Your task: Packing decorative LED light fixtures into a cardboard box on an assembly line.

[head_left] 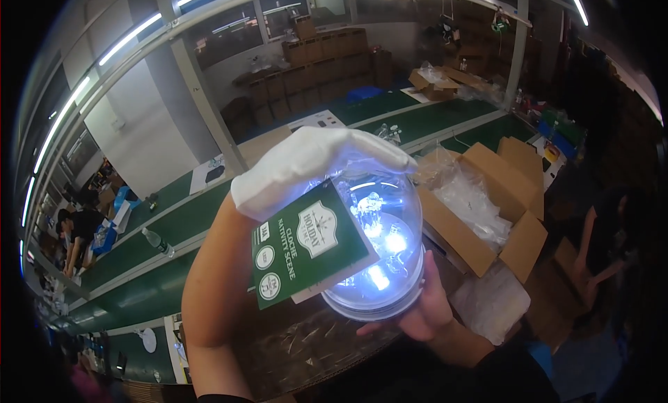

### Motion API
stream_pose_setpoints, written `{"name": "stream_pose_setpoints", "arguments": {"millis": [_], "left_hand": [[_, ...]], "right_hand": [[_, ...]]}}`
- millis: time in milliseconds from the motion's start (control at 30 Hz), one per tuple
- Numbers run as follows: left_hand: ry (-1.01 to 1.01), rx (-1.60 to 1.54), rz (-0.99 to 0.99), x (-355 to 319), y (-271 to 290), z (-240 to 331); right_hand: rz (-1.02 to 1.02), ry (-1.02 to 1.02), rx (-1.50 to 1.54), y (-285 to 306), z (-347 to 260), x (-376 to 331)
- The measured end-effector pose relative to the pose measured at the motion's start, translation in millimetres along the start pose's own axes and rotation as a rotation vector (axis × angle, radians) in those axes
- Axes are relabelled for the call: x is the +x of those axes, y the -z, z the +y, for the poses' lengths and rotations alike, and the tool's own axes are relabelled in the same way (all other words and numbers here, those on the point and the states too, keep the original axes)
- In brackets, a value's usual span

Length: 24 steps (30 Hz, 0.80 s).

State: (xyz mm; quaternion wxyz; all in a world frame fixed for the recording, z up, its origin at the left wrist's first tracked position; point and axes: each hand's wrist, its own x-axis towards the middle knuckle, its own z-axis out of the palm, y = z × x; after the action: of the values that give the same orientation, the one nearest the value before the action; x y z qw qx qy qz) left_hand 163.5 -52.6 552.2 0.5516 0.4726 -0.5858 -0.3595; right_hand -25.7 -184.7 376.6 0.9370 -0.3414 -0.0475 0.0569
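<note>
A clear cloche ornament (407, 215) is lit bluish white from within, with small clear figures inside. It is tilted in front of me. My left hand (313, 163), in a white glove, is curved over its top and grips it. A green and white card tag (306, 243) covers the cloche's left side and part of its front. My bare right hand (431, 307) supports the round base from below, its thumb up along the side. Some of its fingers are hidden under the base.
An open cardboard box (518, 187) with clear plastic bags (470, 198) stands close on the right. Green conveyor belts (174, 215) run behind, with a plastic bottle (158, 242) on the left one. Another open box (435, 83) sits farther back. People work at far left; other arms show at right.
</note>
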Motion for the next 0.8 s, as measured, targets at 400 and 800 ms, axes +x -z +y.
{"name": "stream_pose_setpoints", "arguments": {"millis": [400, 800], "left_hand": [[0.298, -0.741, 0.231, -260.5, -92.3, -90.6], [-0.011, -0.094, 0.184, -60.8, 44.9, -91.4]], "right_hand": [[-0.199, -0.295, 0.467, 2.6, 16.5, -8.4], [-0.146, -0.236, 0.676, 9.3, 34.5, -18.2]]}}
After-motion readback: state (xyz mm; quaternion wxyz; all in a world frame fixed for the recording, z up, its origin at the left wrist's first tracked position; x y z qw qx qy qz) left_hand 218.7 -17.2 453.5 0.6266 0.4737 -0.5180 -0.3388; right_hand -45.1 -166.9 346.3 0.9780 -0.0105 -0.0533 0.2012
